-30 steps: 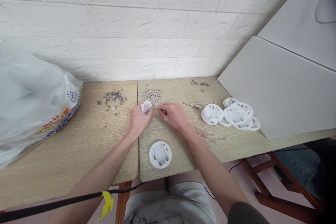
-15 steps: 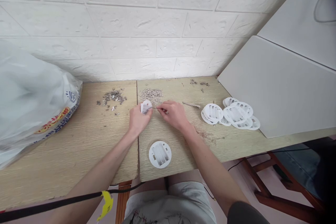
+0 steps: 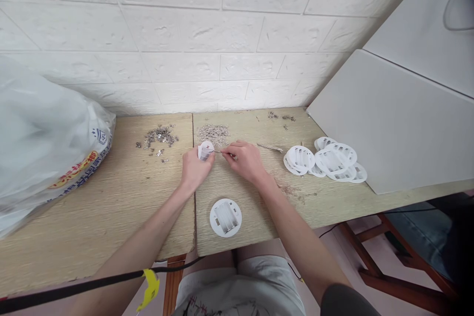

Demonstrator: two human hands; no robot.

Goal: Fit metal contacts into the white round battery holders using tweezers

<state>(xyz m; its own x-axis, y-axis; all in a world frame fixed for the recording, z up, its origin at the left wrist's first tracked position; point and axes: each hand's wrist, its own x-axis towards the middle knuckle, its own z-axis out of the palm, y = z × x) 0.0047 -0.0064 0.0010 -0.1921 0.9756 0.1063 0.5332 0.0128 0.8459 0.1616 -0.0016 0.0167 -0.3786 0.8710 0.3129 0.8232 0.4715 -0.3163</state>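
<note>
My left hand [image 3: 196, 169] is closed around a round white plastic battery holder [image 3: 206, 149], tilted up off the table and partly covered by my fingers. From the right, my right hand [image 3: 242, 158] pinches a thin metal tool [image 3: 217, 152], whose tip reaches the holder's edge. The exact kind of tool is too small to tell. Just beyond both hands lies a pile of small shiny metal pieces [image 3: 214, 134]. Closer to my body, another round white battery holder [image 3: 225, 217] rests flat on the table.
Several white holders [image 3: 335, 159] lie overlapped at right, near a thin stick [image 3: 270, 147]. More metal clips [image 3: 161, 136] are heaped at left. A large plastic bag [image 3: 55, 143] stands far left. A black cable [image 3: 92, 281] with a yellow tag crosses below the table edge.
</note>
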